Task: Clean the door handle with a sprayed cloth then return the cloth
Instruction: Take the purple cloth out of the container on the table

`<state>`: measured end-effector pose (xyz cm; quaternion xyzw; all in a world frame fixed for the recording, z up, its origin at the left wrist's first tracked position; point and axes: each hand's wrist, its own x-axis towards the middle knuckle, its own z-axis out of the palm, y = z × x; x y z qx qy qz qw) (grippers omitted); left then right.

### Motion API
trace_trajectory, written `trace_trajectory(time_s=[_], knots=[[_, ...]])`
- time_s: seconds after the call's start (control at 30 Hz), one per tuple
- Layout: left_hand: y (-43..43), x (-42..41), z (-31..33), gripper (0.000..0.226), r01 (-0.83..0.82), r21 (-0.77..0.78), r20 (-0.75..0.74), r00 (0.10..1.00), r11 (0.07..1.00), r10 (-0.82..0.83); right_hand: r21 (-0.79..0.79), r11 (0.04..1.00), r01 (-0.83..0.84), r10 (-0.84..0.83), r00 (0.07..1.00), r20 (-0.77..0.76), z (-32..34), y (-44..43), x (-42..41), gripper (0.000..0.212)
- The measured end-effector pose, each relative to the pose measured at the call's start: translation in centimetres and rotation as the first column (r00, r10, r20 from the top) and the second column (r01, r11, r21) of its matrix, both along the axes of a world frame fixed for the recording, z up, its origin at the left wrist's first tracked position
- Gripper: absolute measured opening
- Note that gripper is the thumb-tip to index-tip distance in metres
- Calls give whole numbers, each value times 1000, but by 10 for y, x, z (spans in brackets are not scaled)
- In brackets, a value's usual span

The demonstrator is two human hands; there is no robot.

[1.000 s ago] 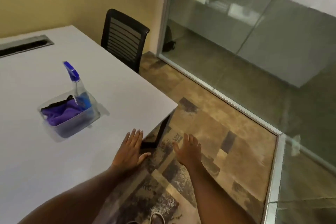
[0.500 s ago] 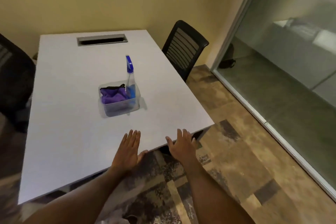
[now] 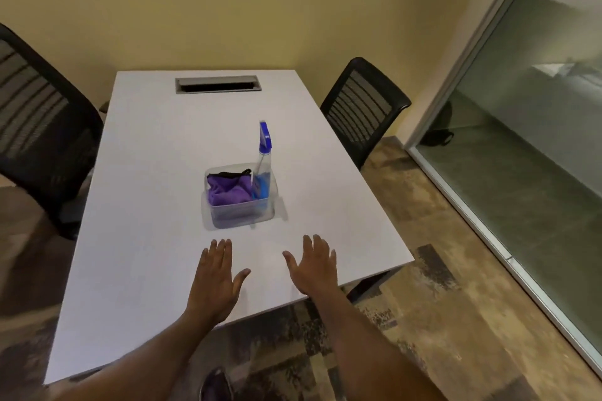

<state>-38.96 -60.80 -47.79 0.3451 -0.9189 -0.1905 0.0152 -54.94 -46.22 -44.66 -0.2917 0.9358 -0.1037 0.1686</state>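
Observation:
A clear plastic tub (image 3: pixel 239 213) stands in the middle of the white table (image 3: pixel 146 172). Inside it lies a purple cloth (image 3: pixel 228 190) with a dark edge, and a spray bottle (image 3: pixel 263 159) with a blue nozzle stands upright in its right side. My left hand (image 3: pixel 216 277) and my right hand (image 3: pixel 314 265) hover over the table's near end, just short of the tub, palms down, fingers spread, holding nothing. No door handle is in view.
A black mesh chair (image 3: pixel 365 107) stands at the table's right side and another (image 3: pixel 39 127) at the left. A cable slot (image 3: pixel 217 85) is set in the far end. A glass wall (image 3: pixel 527 140) runs along the right. Patterned carpet covers the floor.
The view has swung left from the glass wall onto the table, which is now centred. Both hands have moved forward over the table's near edge toward the tub.

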Motion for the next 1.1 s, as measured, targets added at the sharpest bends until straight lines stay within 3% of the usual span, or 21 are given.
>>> trace_trajectory(time_s=[0.43, 0.73, 1.1], knots=[[-94, -23, -3, 73, 24, -2, -5, 1000, 1000, -24, -8, 999, 37, -36, 999, 19, -6, -88, -30, 69], [-107, -45, -8, 69, -69, 60, -16, 997, 996, 70, -17, 1000, 16, -15, 998, 57, -18, -118, -50, 60], [-110, -77, -3, 62, -258, 23, 79, 964, 966, 255, -34, 985, -171, 174, 969, 175, -55, -142, -68, 53]])
